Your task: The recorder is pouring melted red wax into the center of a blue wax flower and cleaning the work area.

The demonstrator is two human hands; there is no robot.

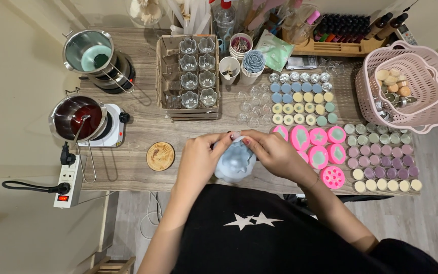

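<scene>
The worktop (143,127) carries a pink basket (376,96) at its right edge and a pot (74,119) at its left edge. Near the front edge, the left hand (198,160) and right hand (275,152) each have a clenched grip on a pale blue mould (235,165)

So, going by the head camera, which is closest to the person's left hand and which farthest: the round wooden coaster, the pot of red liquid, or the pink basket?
Measured from the left hand:
1. Round wooden coaster, just to its left on the table.
2. Pot of red liquid, farther left on the white hot plate.
3. Pink basket, far off at the table's right end.
</scene>
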